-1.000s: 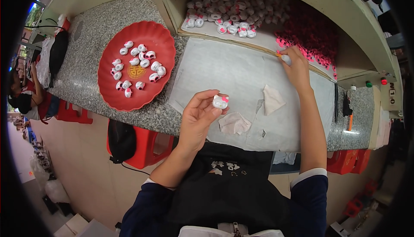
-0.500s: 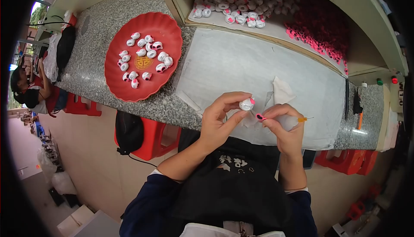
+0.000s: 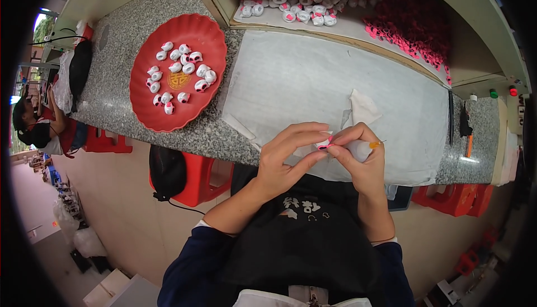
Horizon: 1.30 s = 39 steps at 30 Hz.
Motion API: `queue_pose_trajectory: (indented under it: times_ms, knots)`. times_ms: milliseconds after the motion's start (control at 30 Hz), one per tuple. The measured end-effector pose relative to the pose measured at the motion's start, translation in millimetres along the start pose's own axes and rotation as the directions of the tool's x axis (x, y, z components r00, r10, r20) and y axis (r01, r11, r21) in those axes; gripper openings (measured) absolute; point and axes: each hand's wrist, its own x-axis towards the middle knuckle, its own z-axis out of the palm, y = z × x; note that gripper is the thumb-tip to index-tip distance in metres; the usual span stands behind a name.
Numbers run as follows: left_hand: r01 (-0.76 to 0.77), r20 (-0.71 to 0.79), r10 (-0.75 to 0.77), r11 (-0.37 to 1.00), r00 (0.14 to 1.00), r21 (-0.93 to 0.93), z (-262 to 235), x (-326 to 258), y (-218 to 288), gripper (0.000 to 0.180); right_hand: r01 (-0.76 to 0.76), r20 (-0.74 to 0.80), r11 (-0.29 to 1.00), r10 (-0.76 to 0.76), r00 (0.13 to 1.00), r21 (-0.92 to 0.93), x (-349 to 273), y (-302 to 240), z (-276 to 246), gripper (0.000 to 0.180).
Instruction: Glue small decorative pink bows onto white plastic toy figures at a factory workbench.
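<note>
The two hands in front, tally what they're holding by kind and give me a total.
White piece, in the left hand: 1
Pink piece, at the right hand's fingertips: 1
Pale bottle with an orange tip, in the right hand: 1
Total: 3
</note>
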Motion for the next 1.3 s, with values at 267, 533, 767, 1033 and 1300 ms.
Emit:
queue_pose_trajectory:
  times_ms: [267, 533, 767, 1033, 1300]
  knots:
    - [0.23, -0.014, -0.286, 0.8, 0.958, -0.555, -0.6, -3.6, 2.0, 0.023, 0.07, -0.025, 0.997, -0.069, 0.997, 0.044, -4.9, 10.7, 6.9, 0.027]
    - [0.225, 0.071, -0.236, 0.729, 0.969, -0.646, -1.7, -8.1, -4.5, 0.024, -0.015, 0.081, 0.982, 0.0, 0.997, 0.186, -6.0, 8.4, 11.7, 0.034]
    - [0.261, 0.111, -0.247, 0.734, 0.962, -0.627, -1.4, -9.1, -4.2, 0.023, -0.089, 0.058, 0.956, 0.075, 0.995, 0.281, -8.0, 9.9, 5.6, 0.026]
    - [0.275, 0.105, -0.263, 0.771, 0.959, -0.574, -1.5, -10.6, -0.9, 0.024, -0.11, 0.036, 0.951, 0.103, 0.994, 0.288, -10.8, 9.9, 8.1, 0.027]
    - [0.247, 0.082, -0.238, 0.84, 0.968, -0.483, 3.0, -6.3, -5.4, 0.023, -0.083, 0.03, 0.965, 0.078, 0.996, 0.247, -7.9, 11.1, 4.3, 0.023]
